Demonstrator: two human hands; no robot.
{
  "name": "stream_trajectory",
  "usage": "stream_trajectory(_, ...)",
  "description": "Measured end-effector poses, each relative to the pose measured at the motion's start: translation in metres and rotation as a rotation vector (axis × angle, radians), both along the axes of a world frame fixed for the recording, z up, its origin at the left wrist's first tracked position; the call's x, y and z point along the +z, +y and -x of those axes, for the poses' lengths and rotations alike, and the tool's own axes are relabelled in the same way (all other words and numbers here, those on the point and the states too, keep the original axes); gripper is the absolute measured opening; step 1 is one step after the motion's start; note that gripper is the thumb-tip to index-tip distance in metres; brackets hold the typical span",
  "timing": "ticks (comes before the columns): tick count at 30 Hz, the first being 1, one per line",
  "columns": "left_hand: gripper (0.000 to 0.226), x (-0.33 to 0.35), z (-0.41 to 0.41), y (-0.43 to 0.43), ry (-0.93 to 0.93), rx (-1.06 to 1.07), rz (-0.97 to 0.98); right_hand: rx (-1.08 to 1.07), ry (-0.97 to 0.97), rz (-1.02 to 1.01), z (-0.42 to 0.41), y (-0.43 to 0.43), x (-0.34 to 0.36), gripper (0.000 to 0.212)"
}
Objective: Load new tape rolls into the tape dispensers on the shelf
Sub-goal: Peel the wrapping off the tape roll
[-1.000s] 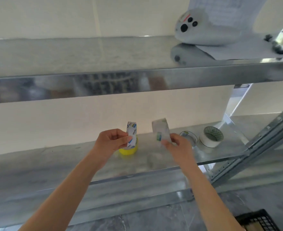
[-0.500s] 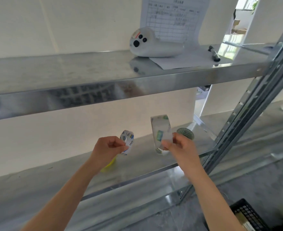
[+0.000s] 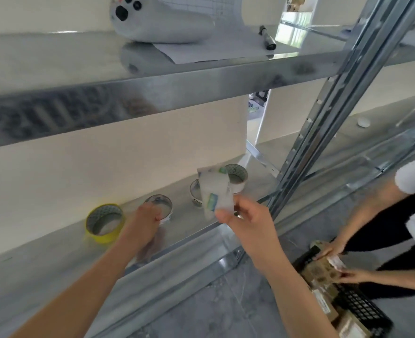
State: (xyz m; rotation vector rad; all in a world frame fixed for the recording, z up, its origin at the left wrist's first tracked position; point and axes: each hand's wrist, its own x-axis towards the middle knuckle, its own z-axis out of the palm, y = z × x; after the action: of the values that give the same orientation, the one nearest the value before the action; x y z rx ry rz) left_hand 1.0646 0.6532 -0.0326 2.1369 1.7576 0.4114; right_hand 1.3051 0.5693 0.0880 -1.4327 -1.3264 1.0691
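Note:
My right hand (image 3: 246, 219) pinches a clear tape roll (image 3: 215, 191) with a green and blue label, held upright above the lower shelf (image 3: 55, 254). My left hand (image 3: 145, 222) rests on a second clear tape roll (image 3: 160, 206) lying flat on that shelf, fingers curled on its near rim. A yellow tape roll (image 3: 105, 222) lies to the left of it. Behind the held roll lie another clear roll (image 3: 195, 191) and a white tape roll (image 3: 237, 176). No tape dispenser shows.
The upper shelf (image 3: 177, 84) carries a white device (image 3: 157, 23), a sheet of paper (image 3: 216, 48) and a black marker (image 3: 267, 41). A slotted steel upright (image 3: 323, 113) stands at right. Another person's hands (image 3: 333, 250) handle boxes in a black crate (image 3: 362, 311) on the floor.
My left hand has lowered its tape roll onto the lower shelf beside the yellow roll. The view swung right and down, revealing another person and the crate. My right hand keeps its roll raised.

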Motion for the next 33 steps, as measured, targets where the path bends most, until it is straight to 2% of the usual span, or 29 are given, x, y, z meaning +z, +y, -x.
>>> stream_trajectory(3,0.011,0.002,-0.003,-0.001,0.121,0.009,-0.024,0.004,0.028,0.010,0.004,-0.002,0.001,0.011)
stream_trajectory(4,0.018,0.006,-0.003,-0.002,0.167,-0.001,-0.026,0.010,0.038,0.010,0.006,-0.002,0.001,0.012)
stream_trajectory(6,0.049,0.013,0.002,-0.005,0.264,0.022,-0.023,0.026,0.073,0.018,0.011,-0.002,0.004,0.014)
stream_trajectory(7,0.059,0.020,0.004,-0.008,0.316,0.028,-0.077,0.031,0.097,0.023,0.014,-0.001,0.005,0.015)
stream_trajectory(8,0.061,0.027,0.008,-0.010,0.365,0.030,-0.138,0.036,0.118,0.025,0.018,0.000,0.007,0.015)
stream_trajectory(10,0.046,0.043,0.013,-0.014,0.384,0.071,-0.181,0.044,0.144,0.018,0.024,0.001,0.010,0.012)
stream_trajectory(12,0.022,0.060,0.018,-0.021,0.199,0.124,-0.115,0.069,0.148,-0.009,0.032,0.000,0.016,0.008)
stream_trajectory(14,0.008,0.074,0.019,-0.027,-0.117,0.212,-0.047,0.088,0.149,-0.027,0.038,-0.002,0.021,0.006)
stream_trajectory(17,0.007,0.104,0.013,-0.043,-0.692,0.322,0.015,0.108,0.147,-0.046,0.048,-0.005,0.029,0.010)
stream_trajectory(19,0.007,0.128,0.011,-0.058,-1.057,0.218,0.133,0.111,0.158,-0.057,0.055,-0.007,0.032,0.014)
stream_trajectory(20,0.019,0.138,0.013,-0.066,-1.153,0.133,0.163,0.115,0.173,-0.059,0.060,-0.007,0.034,0.015)
stream_trajectory(22,0.036,0.152,0.016,-0.080,-1.183,0.005,0.163,0.140,0.201,-0.056,0.071,-0.006,0.036,0.013)
stream_trajectory(23,0.036,0.156,0.017,-0.086,-1.164,-0.010,0.138,0.156,0.216,-0.058,0.077,-0.006,0.038,0.011)
stream_trajectory(27,0.016,0.167,0.024,-0.107,-1.132,0.085,0.007,0.242,0.239,-0.075,0.101,-0.007,0.041,0.010)
stream_trajectory(33,0.014,0.165,0.059,-0.131,-1.141,0.168,-0.054,0.348,0.234,-0.048,0.138,-0.015,0.042,0.015)
